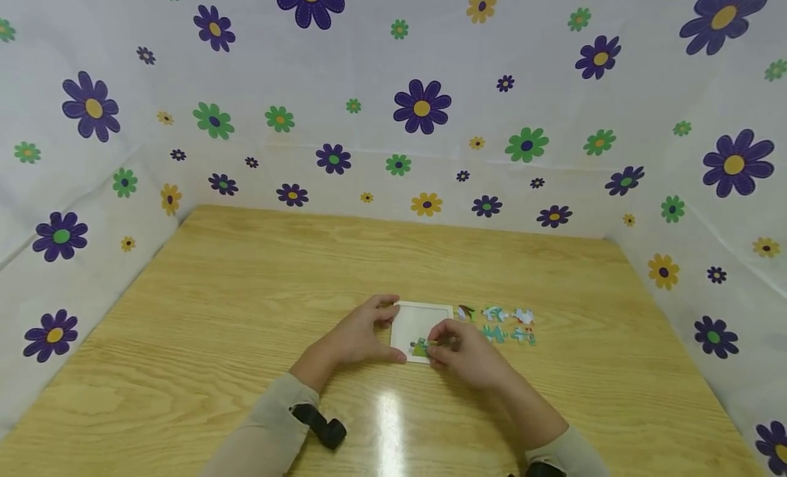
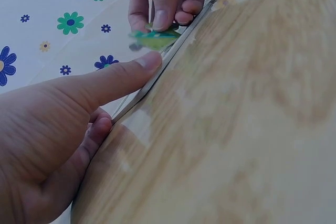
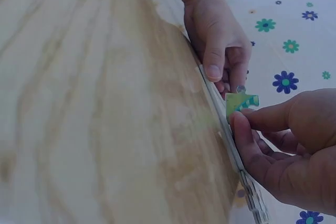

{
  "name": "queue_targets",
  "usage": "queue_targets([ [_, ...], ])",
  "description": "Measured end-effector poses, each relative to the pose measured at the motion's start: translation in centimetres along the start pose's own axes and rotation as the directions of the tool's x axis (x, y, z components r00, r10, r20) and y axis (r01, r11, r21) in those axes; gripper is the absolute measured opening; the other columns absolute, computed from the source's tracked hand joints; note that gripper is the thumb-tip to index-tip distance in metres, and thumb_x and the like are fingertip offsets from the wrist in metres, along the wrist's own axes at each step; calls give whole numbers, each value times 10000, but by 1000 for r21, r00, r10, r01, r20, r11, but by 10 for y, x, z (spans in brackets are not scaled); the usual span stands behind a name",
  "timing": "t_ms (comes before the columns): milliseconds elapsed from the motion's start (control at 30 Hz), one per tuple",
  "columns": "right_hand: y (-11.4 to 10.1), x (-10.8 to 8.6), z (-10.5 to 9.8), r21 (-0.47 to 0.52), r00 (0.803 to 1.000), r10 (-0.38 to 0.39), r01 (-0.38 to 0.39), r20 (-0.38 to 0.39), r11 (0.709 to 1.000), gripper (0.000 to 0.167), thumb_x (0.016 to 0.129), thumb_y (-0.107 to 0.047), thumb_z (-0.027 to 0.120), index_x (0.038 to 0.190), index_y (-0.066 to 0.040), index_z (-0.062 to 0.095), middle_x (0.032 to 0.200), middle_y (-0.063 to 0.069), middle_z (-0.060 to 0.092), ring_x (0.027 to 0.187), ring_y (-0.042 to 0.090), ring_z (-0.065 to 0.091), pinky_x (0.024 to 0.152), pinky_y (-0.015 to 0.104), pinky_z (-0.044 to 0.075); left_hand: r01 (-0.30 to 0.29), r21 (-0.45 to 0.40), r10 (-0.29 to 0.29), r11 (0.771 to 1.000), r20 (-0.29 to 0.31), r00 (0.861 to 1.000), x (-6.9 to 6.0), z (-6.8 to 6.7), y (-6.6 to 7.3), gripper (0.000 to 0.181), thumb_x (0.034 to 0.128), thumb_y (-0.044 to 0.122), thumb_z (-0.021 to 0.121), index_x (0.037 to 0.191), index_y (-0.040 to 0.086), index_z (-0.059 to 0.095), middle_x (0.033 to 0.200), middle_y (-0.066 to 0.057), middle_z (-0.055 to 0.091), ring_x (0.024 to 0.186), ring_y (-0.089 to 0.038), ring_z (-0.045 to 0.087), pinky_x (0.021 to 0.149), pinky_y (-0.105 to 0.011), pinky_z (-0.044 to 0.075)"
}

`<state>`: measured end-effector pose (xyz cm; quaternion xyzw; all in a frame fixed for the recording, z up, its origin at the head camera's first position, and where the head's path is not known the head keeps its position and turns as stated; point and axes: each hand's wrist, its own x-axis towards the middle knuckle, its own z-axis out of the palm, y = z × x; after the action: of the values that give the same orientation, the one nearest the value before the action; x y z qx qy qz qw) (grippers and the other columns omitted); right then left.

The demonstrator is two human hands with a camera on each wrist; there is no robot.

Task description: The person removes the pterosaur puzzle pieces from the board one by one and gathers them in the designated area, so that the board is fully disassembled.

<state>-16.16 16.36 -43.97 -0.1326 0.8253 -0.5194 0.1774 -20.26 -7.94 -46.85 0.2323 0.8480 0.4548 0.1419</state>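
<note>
A shallow white puzzle tray [image 1: 418, 320] lies flat on the wooden table. My left hand [image 1: 359, 335] grips its left side, thumb by the near left corner and fingers by the far left one. Between thumb and fingers my right hand [image 1: 470, 354] pinches a green jigsaw piece [image 3: 235, 102] over the tray's near edge. That piece stands tilted in the right wrist view, close to the rim. In the left wrist view, the left thumb [image 2: 123, 80] presses along the tray's edge, near the blurred piece. Right fingers partly cover the tray's near right corner.
Several loose jigsaw pieces [image 1: 494, 315] lie in two rows just right of the tray, some partly behind the right hand. A flower-printed white cloth [image 1: 369, 142] walls the table [image 1: 277, 258] at the back and both sides.
</note>
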Motion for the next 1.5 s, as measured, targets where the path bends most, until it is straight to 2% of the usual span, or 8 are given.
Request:
queue_targets([
  [133, -2, -1, -7, 131, 999, 32, -37, 34, 991, 175, 985, -25, 600, 1124, 75, 565, 968, 167, 600, 822, 206, 697, 748, 299, 604, -3, 1, 3, 1000, -5, 1000, 2, -1, 0, 915, 701, 386, 917, 1440, 19, 520, 1583, 13, 348, 1275, -224, 545, 1065, -399, 460],
  [267, 0, -3, -11, 207, 997, 49, -60, 57, 977, 241, 997, -46, 593, 1187, 97, 553, 1001, 170, 600, 834, 219, 723, 768, 328, 606, 7, 15, -7, 1000, -2, 1000, 2, -2, -1, 922, 694, 380, 922, 1442, 21, 518, 1584, 25, 344, 1264, -208, 542, 1057, -386, 465],
  [533, 13, -16, -29, 137, 999, 34, -32, -17, 990, 286, 997, -105, 612, 1212, 82, 590, 1070, 202, 609, 852, 224, 702, 770, 295, 601, -5, 5, 5, 1000, 12, 1000, 0, -1, 0, 918, 710, 352, 917, 1453, 12, 501, 1589, 9, 339, 1257, -201, 523, 1047, -382, 467],
  [667, 21, -28, -39, 142, 995, 80, -71, -60, 987, 312, 987, -127, 635, 1226, 68, 591, 1121, 179, 593, 895, 210, 692, 797, 288, 595, -16, 10, 16, 1000, 17, 1000, 0, 0, 0, 924, 716, 353, 913, 1460, 6, 489, 1593, 7, 337, 1240, -187, 522, 1036, -377, 470],
  [900, 30, -44, -52, 128, 973, 164, -144, -160, 981, 342, 954, -149, 685, 1223, 49, 613, 1032, 125, 585, 872, 170, 698, 767, 291, 593, -21, 21, 20, 1000, 9, 1000, -1, -2, -2, 932, 712, 369, 913, 1462, 12, 489, 1595, 15, 334, 1230, -181, 523, 1029, -369, 474],
  [1100, 32, -54, -61, 76, 957, 207, -195, -203, 978, 361, 933, -160, 713, 1208, 57, 627, 967, 84, 571, 815, 133, 662, 720, 263, 577, -27, 9, 27, 1000, 12, 1000, 0, -1, -2, 924, 713, 355, 915, 1455, -1, 493, 1589, 4, 343, 1223, -182, 522, 1027, -371, 476],
  [1333, 34, -57, -63, 16, 956, 201, -202, -215, 979, 342, 926, -130, 714, 1193, 72, 643, 906, 84, 588, 766, 149, 622, 665, 262, 559, -15, 7, 14, 1000, 16, 1000, -1, 0, 0, 914, 716, 350, 915, 1451, 2, 499, 1589, 6, 341, 1233, -190, 526, 1033, -377, 474],
  [1500, 33, -56, -65, -4, 944, 219, -227, -248, 974, 306, 915, -110, 721, 1171, 50, 667, 905, 85, 596, 755, 162, 632, 652, 266, 562, -15, 6, 15, 1000, 12, 1000, -1, -3, 1, 909, 717, 339, 916, 1450, 0, 500, 1589, 2, 344, 1234, -192, 527, 1032, -376, 475],
])
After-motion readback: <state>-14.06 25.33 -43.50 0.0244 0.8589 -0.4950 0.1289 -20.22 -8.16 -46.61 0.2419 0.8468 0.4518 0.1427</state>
